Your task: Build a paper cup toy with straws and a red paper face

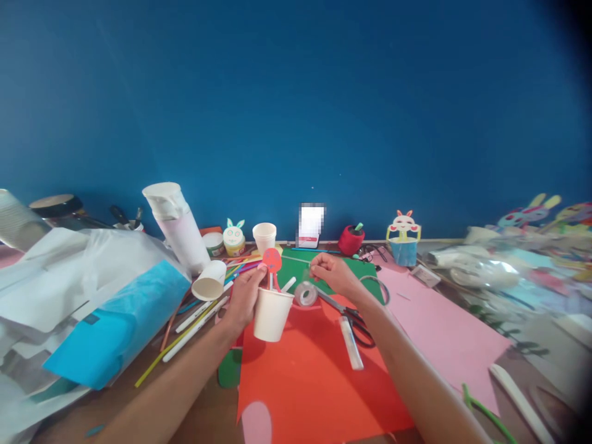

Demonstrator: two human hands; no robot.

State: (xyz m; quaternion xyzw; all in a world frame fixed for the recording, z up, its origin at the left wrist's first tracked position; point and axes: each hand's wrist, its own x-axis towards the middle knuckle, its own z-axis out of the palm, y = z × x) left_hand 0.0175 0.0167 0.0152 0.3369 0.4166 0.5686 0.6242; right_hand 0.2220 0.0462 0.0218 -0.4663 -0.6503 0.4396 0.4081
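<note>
My left hand [245, 297] is closed at the side of a white paper cup [272, 317]. Its thumb touches a red paper disc [272, 261] with small drawn marks, which stands on a white stick above the cup's rim. A short white tube also pokes out of the cup. To the right, my right hand [329, 271] is pinched shut; a faint clear strip, apparently tape, shows at its fingertips. Just below it lies a roll of clear tape [306, 294], beside scissors [345, 310] with black handles.
Red paper [319, 382], green paper [367, 270] and pink paper [430, 314] cover the table. Straws [198, 324] and a tipped cup [209, 280] lie left, near a blue package [124, 317]. A phone [311, 225] leans at the wall. Blurred plastic bags [490, 271] crowd the right.
</note>
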